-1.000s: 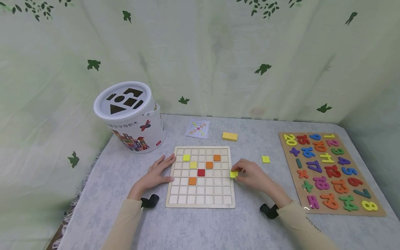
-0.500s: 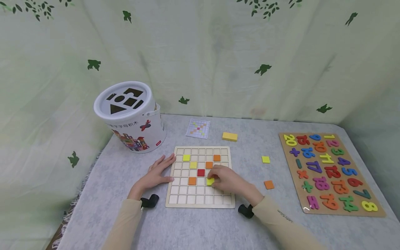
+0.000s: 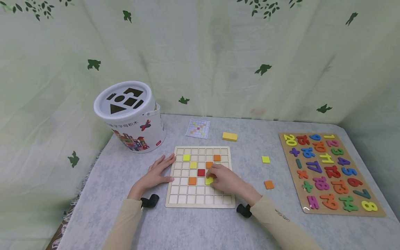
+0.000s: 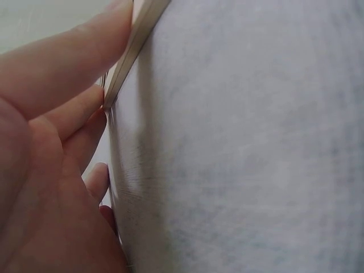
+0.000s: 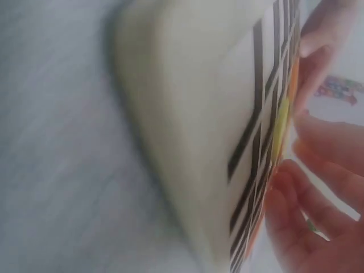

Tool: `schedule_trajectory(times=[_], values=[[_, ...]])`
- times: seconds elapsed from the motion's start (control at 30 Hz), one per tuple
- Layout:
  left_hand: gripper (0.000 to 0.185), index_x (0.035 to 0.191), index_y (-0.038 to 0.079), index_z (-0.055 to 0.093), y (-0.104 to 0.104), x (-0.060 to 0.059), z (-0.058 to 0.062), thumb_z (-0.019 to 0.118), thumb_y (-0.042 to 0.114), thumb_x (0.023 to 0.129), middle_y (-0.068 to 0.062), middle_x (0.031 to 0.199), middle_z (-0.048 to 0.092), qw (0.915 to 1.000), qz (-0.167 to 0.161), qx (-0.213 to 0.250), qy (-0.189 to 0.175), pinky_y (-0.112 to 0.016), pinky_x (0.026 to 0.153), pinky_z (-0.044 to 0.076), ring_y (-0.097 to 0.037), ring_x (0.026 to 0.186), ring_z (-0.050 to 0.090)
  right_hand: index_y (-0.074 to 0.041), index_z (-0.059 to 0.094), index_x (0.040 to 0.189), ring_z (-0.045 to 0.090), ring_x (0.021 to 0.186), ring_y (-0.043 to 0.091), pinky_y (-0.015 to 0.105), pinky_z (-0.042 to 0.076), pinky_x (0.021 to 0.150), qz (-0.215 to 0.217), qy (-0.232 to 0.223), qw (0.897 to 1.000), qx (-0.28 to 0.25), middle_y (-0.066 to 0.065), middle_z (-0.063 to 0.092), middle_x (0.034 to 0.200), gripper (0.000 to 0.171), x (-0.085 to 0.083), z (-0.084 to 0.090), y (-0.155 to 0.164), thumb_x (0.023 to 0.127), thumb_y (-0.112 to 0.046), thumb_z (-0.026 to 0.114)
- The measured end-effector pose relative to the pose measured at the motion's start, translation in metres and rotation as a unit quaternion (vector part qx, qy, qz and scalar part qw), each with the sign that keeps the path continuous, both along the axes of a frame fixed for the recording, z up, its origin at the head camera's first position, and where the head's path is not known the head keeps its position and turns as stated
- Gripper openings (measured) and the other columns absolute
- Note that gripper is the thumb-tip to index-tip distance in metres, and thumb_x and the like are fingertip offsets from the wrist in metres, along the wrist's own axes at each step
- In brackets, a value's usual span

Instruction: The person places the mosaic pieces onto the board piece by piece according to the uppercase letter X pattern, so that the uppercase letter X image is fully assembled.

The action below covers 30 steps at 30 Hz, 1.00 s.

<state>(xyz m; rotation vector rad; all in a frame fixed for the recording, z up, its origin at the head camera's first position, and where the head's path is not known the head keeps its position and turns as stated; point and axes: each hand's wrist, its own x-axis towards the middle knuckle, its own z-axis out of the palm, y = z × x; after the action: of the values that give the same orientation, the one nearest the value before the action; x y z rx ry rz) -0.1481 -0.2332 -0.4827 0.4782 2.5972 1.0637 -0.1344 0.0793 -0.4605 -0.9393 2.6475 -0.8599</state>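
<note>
A pale wooden grid board (image 3: 200,199) lies on the cloth-covered table. My left hand (image 3: 155,174) rests flat beside it, fingers spread and fingertips at the board's left edge; the left wrist view shows the thumb on the rim. Over the board's right half, my right hand (image 3: 226,179) pinches a yellow tile (image 3: 208,181) at a cell just below and right of the red tile (image 3: 201,172). The fingers partly hide it. Other cells hold two yellow tiles (image 3: 186,158) and several orange tiles (image 3: 192,181). The right wrist view shows the yellow tile (image 5: 280,129) low against the grid near the fingertips.
Right of the board lie a loose yellow tile (image 3: 265,159) and an orange tile (image 3: 269,184). Behind it are a pattern card (image 3: 198,128) and a yellow block (image 3: 229,136). A white bucket (image 3: 134,118) stands back left; a number puzzle board (image 3: 331,173) lies far right.
My right hand has moved left from the board's right edge with the yellow tile, onto the grid. This uncovers the loose orange tile. The left hand stays put.
</note>
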Motion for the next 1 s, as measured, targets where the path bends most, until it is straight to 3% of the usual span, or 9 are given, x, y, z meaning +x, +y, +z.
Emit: schedule_trajectory(times=[0.23, 0.43, 0.6, 0.77, 1.0], values=[[0.082, 0.151, 0.007, 0.028, 0.001, -0.001, 0.0, 0.072, 0.028, 0.085, -0.008, 0.158, 0.016, 1.0, 0.0, -0.002, -0.003, -0.064, 0.105, -0.001, -0.037, 0.143, -0.003, -0.007, 0.067, 0.103, 0.054, 0.087, 0.016, 0.034, 0.048, 0.076, -0.063, -0.048, 0.995, -0.057, 0.001, 0.06, 0.097, 0.02, 0.002, 0.009, 0.049, 0.084, -0.001, 0.069], [0.084, 0.152, 0.009, 0.026, 0.001, -0.001, 0.001, 0.072, 0.029, 0.085, -0.007, 0.159, 0.015, 0.9998, 0.005, -0.01, -0.017, -0.064, 0.105, -0.001, -0.036, 0.143, -0.003, -0.005, 0.066, 0.105, 0.056, 0.088, 0.018, 0.036, 0.05, 0.075, -0.117, -0.04, 0.991, -0.043, 0.003, 0.063, 0.098, 0.023, 0.009, 0.008, 0.117, 0.083, -0.001, 0.071], [0.083, 0.152, 0.01, 0.026, 0.0, -0.001, 0.001, 0.072, 0.029, 0.085, -0.005, 0.159, 0.015, 0.9996, 0.008, -0.009, -0.024, -0.064, 0.106, -0.002, -0.036, 0.143, -0.003, -0.005, 0.066, 0.105, 0.056, 0.089, 0.021, 0.036, 0.05, 0.075, -0.129, -0.043, 0.99, -0.044, 0.002, 0.064, 0.101, 0.024, 0.02, 0.004, 0.164, 0.082, 0.0, 0.071], [0.083, 0.152, 0.011, 0.026, -0.001, -0.001, 0.001, 0.071, 0.03, 0.085, -0.005, 0.159, 0.015, 0.9997, 0.005, -0.004, -0.022, -0.063, 0.106, -0.002, -0.036, 0.143, -0.003, -0.008, 0.067, 0.106, 0.055, 0.093, 0.02, 0.039, 0.049, 0.079, -0.137, -0.064, 0.988, -0.025, -0.001, 0.063, 0.104, 0.028, 0.027, 0.0, 0.181, 0.081, 0.003, 0.07], [0.083, 0.152, 0.011, 0.026, -0.001, -0.001, 0.0, 0.071, 0.03, 0.085, -0.004, 0.159, 0.015, 0.9997, 0.002, 0.002, -0.024, -0.063, 0.106, -0.001, -0.035, 0.144, -0.003, -0.012, 0.067, 0.099, 0.054, 0.087, 0.015, 0.036, 0.05, 0.076, -0.131, -0.021, 0.991, 0.018, -0.003, 0.06, 0.098, 0.029, 0.029, -0.008, 0.176, 0.077, 0.008, 0.068]])
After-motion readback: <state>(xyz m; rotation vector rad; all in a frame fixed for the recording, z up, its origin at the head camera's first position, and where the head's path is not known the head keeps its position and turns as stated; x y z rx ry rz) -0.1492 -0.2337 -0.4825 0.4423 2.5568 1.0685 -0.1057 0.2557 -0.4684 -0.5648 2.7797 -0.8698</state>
